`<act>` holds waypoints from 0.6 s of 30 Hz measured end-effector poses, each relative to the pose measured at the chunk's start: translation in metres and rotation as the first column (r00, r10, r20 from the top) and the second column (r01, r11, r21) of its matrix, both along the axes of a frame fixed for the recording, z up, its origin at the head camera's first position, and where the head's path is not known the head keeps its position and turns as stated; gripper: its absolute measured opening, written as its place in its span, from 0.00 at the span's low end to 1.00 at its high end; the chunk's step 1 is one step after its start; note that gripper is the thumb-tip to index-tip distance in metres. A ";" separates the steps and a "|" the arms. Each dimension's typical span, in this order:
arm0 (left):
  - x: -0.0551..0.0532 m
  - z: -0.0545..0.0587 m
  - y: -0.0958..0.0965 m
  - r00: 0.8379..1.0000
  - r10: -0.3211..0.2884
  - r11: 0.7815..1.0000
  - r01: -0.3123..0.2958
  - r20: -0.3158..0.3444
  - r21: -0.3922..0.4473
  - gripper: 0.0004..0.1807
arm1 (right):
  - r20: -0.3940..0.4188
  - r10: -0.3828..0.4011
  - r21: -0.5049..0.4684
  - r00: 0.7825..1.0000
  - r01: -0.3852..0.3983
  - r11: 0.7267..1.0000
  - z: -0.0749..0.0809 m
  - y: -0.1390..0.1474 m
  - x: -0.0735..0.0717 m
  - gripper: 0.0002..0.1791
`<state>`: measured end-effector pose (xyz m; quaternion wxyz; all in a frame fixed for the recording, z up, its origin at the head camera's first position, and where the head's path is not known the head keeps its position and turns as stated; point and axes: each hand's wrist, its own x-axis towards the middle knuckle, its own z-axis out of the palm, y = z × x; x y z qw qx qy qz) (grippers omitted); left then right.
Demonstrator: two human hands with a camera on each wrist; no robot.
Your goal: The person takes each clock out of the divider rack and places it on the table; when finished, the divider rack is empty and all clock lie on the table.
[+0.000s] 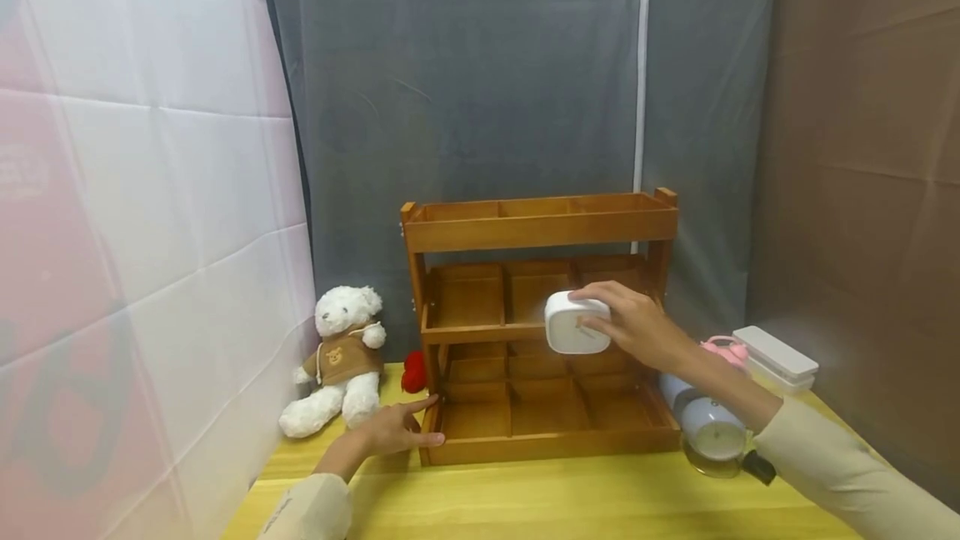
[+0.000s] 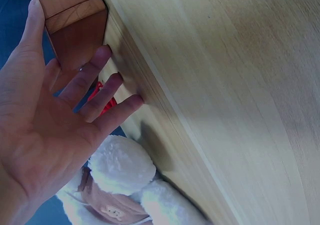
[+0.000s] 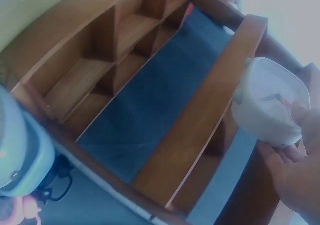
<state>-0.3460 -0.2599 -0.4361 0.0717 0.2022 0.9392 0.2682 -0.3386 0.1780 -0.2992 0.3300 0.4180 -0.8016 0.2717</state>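
A small white alarm clock [image 1: 576, 323] with rounded corners is in my right hand [image 1: 637, 325], in front of the middle tier of the brown wooden shelf [image 1: 540, 232]. Fingers lie along its top and back, and the thumb lies over its face. The right wrist view shows the clock's [image 3: 272, 102] hands on a pale face. My left hand [image 1: 393, 427] rests against the shelf's lower left front corner, thumb at the front edge. In the left wrist view this hand [image 2: 60, 110] has its fingers spread beside the wooden corner [image 2: 75, 22].
A white plush bear [image 1: 345, 357] in a brown top sits left of the shelf, near a red object [image 1: 413, 372]. At the right stand a pale blue rounded appliance [image 1: 712, 427], a pink item [image 1: 726, 350] and a white box [image 1: 776, 354]. Curtains [image 1: 480, 90] enclose the yellow table [image 1: 555, 498].
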 end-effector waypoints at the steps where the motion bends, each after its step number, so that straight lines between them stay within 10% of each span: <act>1: 0.000 -0.001 0.000 1.000 0.000 1.000 0.000 0.000 -0.001 0.48 | 0.002 -0.008 -0.001 1.000 0.008 1.000 -0.001 0.003 0.001 0.22; 18: 0.002 0.001 0.000 1.000 -0.009 1.000 0.009 0.010 0.011 0.47 | -0.037 -0.160 0.044 0.986 0.162 0.986 -0.011 0.068 0.017 0.26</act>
